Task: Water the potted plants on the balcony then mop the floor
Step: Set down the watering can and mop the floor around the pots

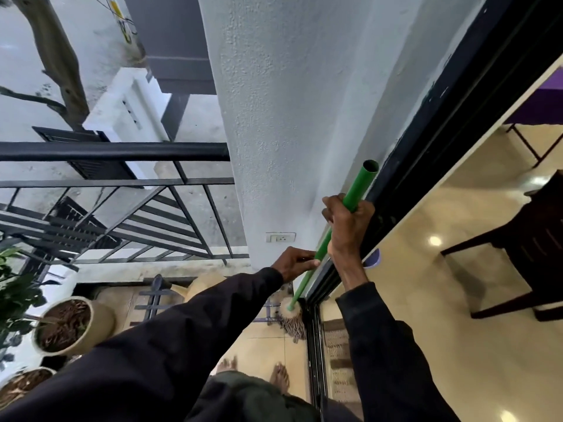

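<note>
Gripping the green mop handle [341, 223], the right hand [347, 223] wraps high while the left hand [294, 263] pinches it lower.

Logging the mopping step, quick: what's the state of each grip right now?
Left grip: holds the mop handle, lower down.
Right grip: holds it near the top end.

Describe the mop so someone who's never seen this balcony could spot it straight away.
Find the black sliding-door frame beside the white textured pillar. The mop stands right by it, its stringy head on the tan tiles, with the left hand and right hand gripping it. Its bright green pole sets it apart from the black railing bars nearby.
</note>
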